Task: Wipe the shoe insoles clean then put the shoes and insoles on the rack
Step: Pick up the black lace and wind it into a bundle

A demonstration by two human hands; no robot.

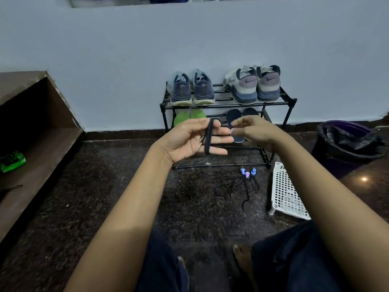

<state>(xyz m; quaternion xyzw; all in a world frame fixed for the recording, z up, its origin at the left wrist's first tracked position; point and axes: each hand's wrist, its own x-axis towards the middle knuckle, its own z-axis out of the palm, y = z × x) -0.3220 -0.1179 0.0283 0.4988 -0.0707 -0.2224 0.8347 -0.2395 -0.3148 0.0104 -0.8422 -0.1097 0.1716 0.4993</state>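
Left hand: palm up, fingers straight; a black band loops over them
Right hand: loosely curled, blurred; we cannot tell if it pinches anything
Risk: we judge the band may slip off; a careless reach could knock the dark insoles off the rack
Count: four shoes on top; two green insoles and two dark insoles below; one rack; one band

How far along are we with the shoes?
Done, apparently: blue shoes and grey shoes sit on the rack, top shelf; green insoles and dark insoles below. In hand: left hand carries a black band, right hand beside it. Left: cords on the floor; wiping cannot be judged.
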